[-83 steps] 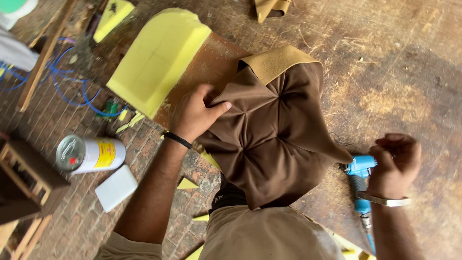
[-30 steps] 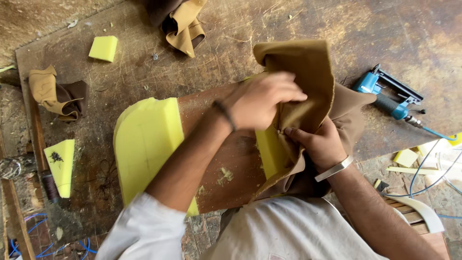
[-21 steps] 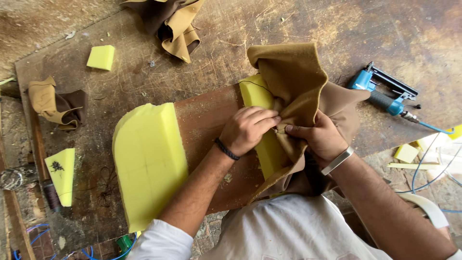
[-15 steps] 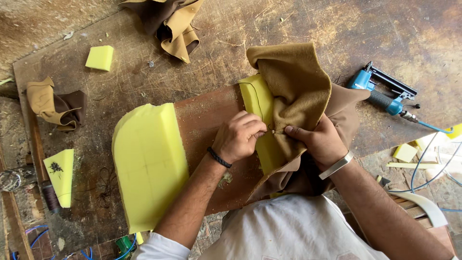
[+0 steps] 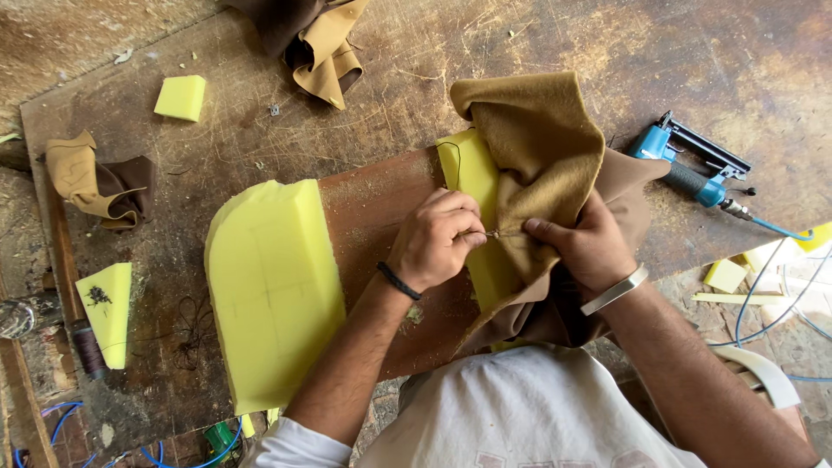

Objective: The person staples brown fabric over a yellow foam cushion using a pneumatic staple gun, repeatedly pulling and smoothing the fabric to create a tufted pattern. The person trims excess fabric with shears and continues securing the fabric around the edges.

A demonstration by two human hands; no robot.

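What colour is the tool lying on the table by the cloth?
The tool is bright blue with black parts, seen clearly in the head view, right of the brown cloth.

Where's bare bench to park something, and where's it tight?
Free: bench between the top fabric scrap and the blue stapler; also between the small foam block and large foam slab. Crowded: around both hands, left hand and right hand, on the brown cover.

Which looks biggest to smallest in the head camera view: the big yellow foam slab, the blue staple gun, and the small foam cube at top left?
1. big yellow foam slab
2. blue staple gun
3. small foam cube
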